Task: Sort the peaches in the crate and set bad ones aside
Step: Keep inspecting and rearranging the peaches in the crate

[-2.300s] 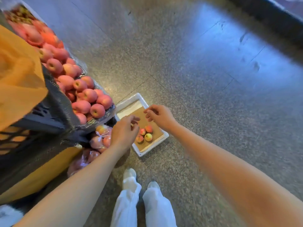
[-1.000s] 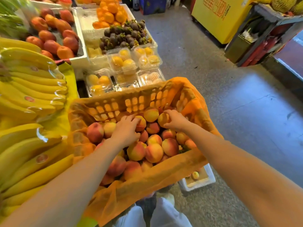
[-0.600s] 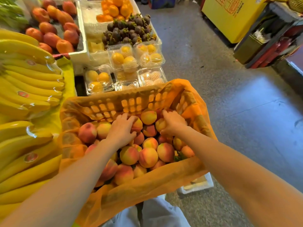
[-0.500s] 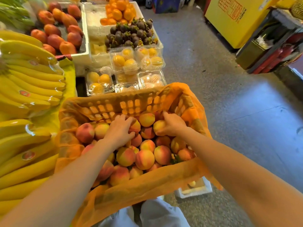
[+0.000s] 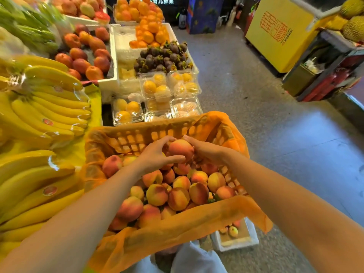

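One left hand (image 5: 155, 156) and one right hand (image 5: 204, 150); one peach (image 5: 180, 149) held between them; one orange crate (image 5: 157, 133) with upward of twenty peaches (image 5: 178, 198); one white tray (image 5: 236, 245) with three small fruits (image 5: 233, 231); at least five clear boxes (image 5: 156, 86); two durians (image 5: 353, 29); one yellow cabinet (image 5: 275, 36).

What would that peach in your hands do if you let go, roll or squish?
The peach is round, so it would probably roll onto the pile and stop against the crate wall. It seems light: the left hand and right hand lift it with just their fingers. Dropped, it might bruise on the fruit below.
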The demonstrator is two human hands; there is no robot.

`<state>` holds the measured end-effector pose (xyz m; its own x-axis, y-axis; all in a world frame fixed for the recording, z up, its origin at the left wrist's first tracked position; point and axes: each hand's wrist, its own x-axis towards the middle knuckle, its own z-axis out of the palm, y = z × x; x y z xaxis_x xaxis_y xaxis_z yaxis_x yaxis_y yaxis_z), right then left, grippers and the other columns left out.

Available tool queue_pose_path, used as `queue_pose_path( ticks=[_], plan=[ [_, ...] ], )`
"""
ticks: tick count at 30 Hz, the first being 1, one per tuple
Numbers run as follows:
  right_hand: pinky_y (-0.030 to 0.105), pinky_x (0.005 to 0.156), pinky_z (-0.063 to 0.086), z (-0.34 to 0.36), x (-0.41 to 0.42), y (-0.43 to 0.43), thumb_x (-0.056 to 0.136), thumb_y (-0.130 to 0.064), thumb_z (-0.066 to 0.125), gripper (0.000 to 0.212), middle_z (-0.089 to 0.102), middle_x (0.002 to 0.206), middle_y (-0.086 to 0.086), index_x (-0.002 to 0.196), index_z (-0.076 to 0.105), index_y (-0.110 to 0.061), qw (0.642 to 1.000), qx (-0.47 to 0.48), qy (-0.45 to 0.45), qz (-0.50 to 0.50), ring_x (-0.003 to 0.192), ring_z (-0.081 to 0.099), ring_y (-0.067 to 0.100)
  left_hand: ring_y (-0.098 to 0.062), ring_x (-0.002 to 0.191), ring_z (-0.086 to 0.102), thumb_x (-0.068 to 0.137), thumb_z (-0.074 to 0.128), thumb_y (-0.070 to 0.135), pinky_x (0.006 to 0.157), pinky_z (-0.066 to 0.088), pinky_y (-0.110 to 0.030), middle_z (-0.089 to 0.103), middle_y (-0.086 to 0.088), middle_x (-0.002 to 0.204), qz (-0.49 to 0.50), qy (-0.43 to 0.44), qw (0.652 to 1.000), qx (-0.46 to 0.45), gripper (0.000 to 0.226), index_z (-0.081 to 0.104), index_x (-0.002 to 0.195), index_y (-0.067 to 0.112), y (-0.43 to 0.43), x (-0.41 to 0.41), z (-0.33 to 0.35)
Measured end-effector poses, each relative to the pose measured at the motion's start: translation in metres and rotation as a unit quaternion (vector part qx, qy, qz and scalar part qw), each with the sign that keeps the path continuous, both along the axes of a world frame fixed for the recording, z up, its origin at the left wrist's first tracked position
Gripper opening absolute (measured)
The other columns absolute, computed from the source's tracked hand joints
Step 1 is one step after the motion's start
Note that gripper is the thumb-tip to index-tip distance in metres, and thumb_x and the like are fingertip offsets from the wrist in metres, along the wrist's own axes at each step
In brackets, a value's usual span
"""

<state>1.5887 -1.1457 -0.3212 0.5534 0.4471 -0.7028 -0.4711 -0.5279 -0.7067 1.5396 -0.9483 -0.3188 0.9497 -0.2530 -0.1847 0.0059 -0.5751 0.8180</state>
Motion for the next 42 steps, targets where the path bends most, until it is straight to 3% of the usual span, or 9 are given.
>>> queue_pose_path(
  ticks=[6, 9, 14, 19, 23, 28, 34, 38, 42],
  plan=[
    [0.037, 0.087, 0.047, 0.010, -0.007, 0.041, 0.092, -0.043, 0.058, 0.032, 0.066, 0.099, 0.004, 0.113, 0.060, -0.018, 0.997, 0.068, -0.045, 0.019, 0.091, 0.064, 0.018, -0.010, 0.097, 0.059, 0.067, 0.075, 0.060, 0.085, 0.049, -0.031, 0.063, 0.009, 0.111, -0.057, -0.026, 0.996, 0.056, 0.063, 0.060, 0.119, 0.029, 0.043, 0.001, 0.010],
    [0.035, 0.078, 0.047, 0.006, -0.004, 0.064, 0.083, -0.043, 0.072, 0.040, 0.063, 0.096, 0.006, 0.106, 0.062, -0.013, 0.993, 0.045, -0.112, -0.011, 0.086, 0.060, 0.017, -0.015, 0.103, 0.058, 0.067, 0.063, 0.068, 0.087, 0.047, -0.037, 0.066, 0.006, 0.110, -0.049, -0.096, 0.982, 0.155, 0.062, 0.061, 0.117, 0.030, 0.075, 0.003, 0.013],
    [0.025, 0.067, 0.050, -0.007, -0.003, 0.112, 0.076, -0.045, 0.078, 0.049, 0.061, 0.098, 0.002, 0.108, 0.062, -0.012, 0.981, -0.002, -0.185, -0.052, 0.086, 0.060, 0.014, -0.029, 0.109, 0.053, 0.074, 0.065, 0.045, 0.089, 0.036, -0.041, 0.065, -0.001, 0.098, 0.012, -0.195, 0.930, 0.313, 0.029, 0.071, 0.097, 0.028, 0.135, -0.012, 0.003],
    [0.038, 0.079, 0.058, -0.025, -0.012, 0.158, 0.067, -0.054, 0.080, 0.065, 0.060, 0.108, 0.007, 0.107, 0.048, -0.015, 0.971, -0.082, -0.199, -0.105, 0.094, 0.065, 0.022, -0.021, 0.126, 0.040, 0.080, 0.066, 0.043, 0.098, 0.024, -0.038, 0.056, 0.004, 0.122, -0.002, -0.158, 0.922, 0.354, 0.049, 0.056, 0.126, 0.030, 0.144, -0.024, 0.000],
    [0.042, 0.087, 0.056, -0.024, -0.012, 0.167, 0.073, -0.047, 0.079, 0.058, 0.061, 0.109, 0.006, 0.109, 0.053, -0.011, 0.967, -0.074, -0.205, -0.131, 0.099, 0.064, 0.022, -0.020, 0.129, 0.037, 0.081, 0.064, 0.045, 0.100, 0.021, -0.039, 0.052, 0.004, 0.129, -0.008, -0.161, 0.920, 0.357, 0.060, 0.044, 0.138, 0.035, 0.140, -0.023, 0.000],
    [0.031, 0.081, 0.057, -0.014, -0.011, 0.147, 0.089, -0.017, 0.068, 0.022, 0.067, 0.096, 0.007, 0.106, 0.066, -0.004, 0.984, 0.053, -0.143, -0.092, 0.085, 0.066, 0.015, -0.025, 0.125, 0.038, 0.081, 0.062, 0.050, 0.100, 0.026, -0.042, 0.051, -0.002, 0.126, 0.017, -0.171, 0.909, 0.380, 0.055, 0.051, 0.131, 0.028, 0.129, -0.018, -0.002],
    [0.026, 0.072, 0.053, -0.016, -0.002, 0.088, 0.087, -0.019, 0.070, 0.015, 0.068, 0.093, 0.007, 0.097, 0.071, -0.008, 0.957, -0.084, -0.256, -0.103, 0.093, 0.065, 0.019, -0.029, 0.111, 0.048, 0.076, 0.068, 0.033, 0.094, 0.037, -0.043, 0.055, -0.007, 0.110, -0.006, -0.215, 0.889, 0.405, 0.042, 0.061, 0.115, 0.019, 0.115, -0.007, -0.004],
    [0.035, 0.090, 0.046, -0.030, 0.005, 0.044, 0.084, -0.031, 0.071, 0.048, 0.055, 0.127, 0.013, 0.126, 0.058, -0.010, 0.905, -0.267, -0.319, -0.089, 0.117, 0.054, 0.028, -0.026, 0.098, 0.053, 0.078, 0.067, 0.021, 0.080, 0.043, -0.038, 0.057, -0.005, 0.098, -0.055, -0.252, 0.918, 0.301, 0.026, 0.067, 0.104, 0.018, 0.100, 0.002, -0.003],
    [0.035, 0.097, 0.043, -0.054, 0.012, 0.041, 0.086, -0.030, 0.069, 0.066, 0.047, 0.143, 0.012, 0.143, 0.042, -0.011, 0.934, -0.251, -0.251, -0.046, 0.126, 0.050, 0.029, -0.018, 0.100, 0.053, 0.086, 0.063, 0.024, 0.075, 0.038, -0.026, 0.056, 0.001, 0.104, -0.165, -0.142, 0.953, 0.213, 0.034, 0.061, 0.120, 0.022, 0.076, 0.012, -0.008]
  ],
)
